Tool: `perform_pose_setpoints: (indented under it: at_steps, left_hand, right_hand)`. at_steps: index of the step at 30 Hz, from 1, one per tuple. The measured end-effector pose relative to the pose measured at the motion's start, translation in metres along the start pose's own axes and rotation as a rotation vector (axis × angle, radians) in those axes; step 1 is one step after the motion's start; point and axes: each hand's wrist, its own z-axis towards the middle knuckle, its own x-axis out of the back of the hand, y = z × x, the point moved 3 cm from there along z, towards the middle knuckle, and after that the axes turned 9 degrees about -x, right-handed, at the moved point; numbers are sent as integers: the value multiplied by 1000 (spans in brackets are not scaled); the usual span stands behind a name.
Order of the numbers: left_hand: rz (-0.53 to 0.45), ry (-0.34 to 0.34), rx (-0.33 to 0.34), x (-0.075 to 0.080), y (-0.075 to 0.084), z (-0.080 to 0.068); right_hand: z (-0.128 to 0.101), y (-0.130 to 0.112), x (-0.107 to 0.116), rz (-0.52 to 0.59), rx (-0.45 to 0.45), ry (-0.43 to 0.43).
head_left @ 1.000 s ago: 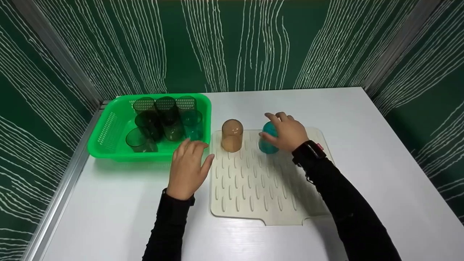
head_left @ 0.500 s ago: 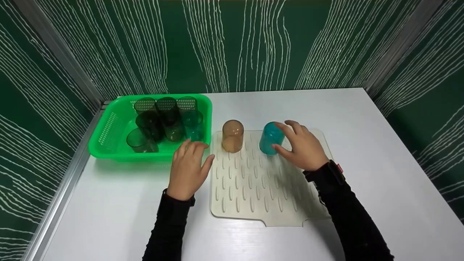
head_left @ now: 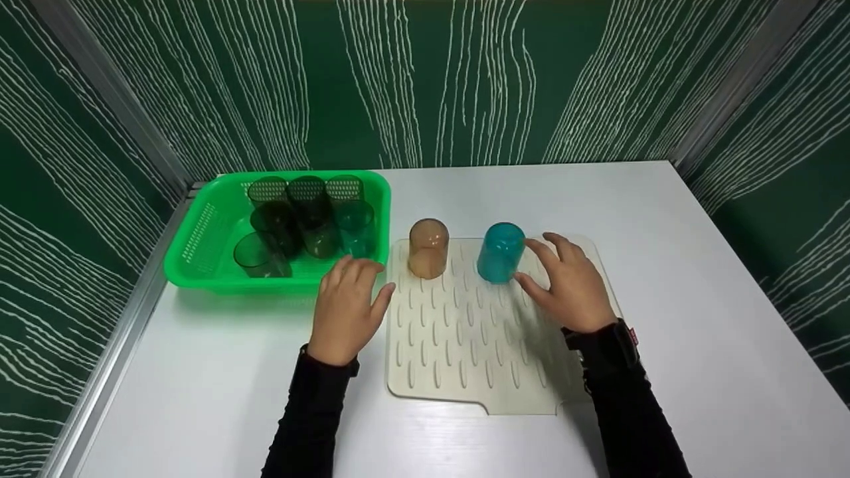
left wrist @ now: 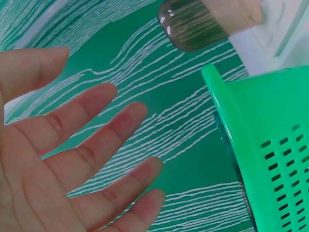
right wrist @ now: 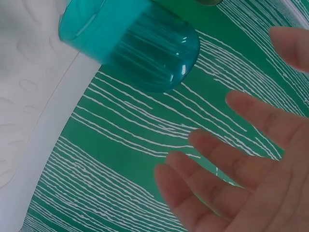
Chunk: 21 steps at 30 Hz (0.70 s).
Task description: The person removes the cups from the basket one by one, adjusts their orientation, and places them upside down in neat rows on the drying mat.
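A blue see-through cup (head_left: pixel 501 253) stands upside down on the cream drying mat (head_left: pixel 458 352). Just to its right is my right hand (head_left: pixel 574 289), fingers spread and holding nothing; the right wrist view shows a gap between those fingers and the cup (right wrist: pixel 130 43). Left of the blue cup, an amber cup (head_left: pixel 428 249) also stands upside down on the mat. My left hand (head_left: pixel 348 311) hovers in front of the green basket (head_left: pixel 232 284), near its right front corner. In the left wrist view its fingers (left wrist: pixel 120 125) are loosely extended with nothing in them.
Inside the basket, several dark and tinted cups stand together, among them a teal cup (head_left: pixel 355 226) at the right and a grey-green cup (head_left: pixel 259 255) at the front. The basket sits at the back left of the white table (head_left: pixel 219 378), beside the mat.
My right hand has let go of the blue cup and drawn back to the right and toward me. The cup stays on the mat. My left hand has hardly moved.
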Motion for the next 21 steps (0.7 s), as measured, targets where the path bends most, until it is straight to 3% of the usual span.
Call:
perform_pose_setpoints:
  at_steps: [21]
  left_hand:
    - [0, -44, 78, 1, -10, 1]
  right_hand:
    - [-4, 9, -6, -1, -60, -9]
